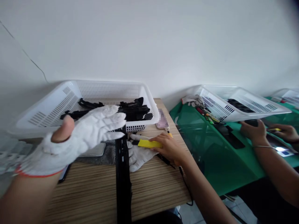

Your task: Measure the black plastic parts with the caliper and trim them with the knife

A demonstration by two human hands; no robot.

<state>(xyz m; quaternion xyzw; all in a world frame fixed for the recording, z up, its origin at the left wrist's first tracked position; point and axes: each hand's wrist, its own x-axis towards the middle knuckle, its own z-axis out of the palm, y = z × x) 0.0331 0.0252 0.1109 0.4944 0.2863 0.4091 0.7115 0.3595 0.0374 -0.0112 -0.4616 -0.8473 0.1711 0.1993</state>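
Note:
My left hand (77,137) wears a white knit glove with the thumb tip bare. It hovers open above the table, in front of a white basket (58,102) that holds black plastic parts (133,110). My bare right hand (171,149) rests on the wooden table (151,186) and grips a flat yellow tool (149,143). Under that hand lies a loose white glove (137,157). A long black bar (122,180) runs down the table between my hands.
A phone (162,125) lies by the basket's right corner, with a cable trailing off the table edge. To the right, another person's hands (253,130) work at a green table (210,149) with a second white basket (235,104), gloves and pens.

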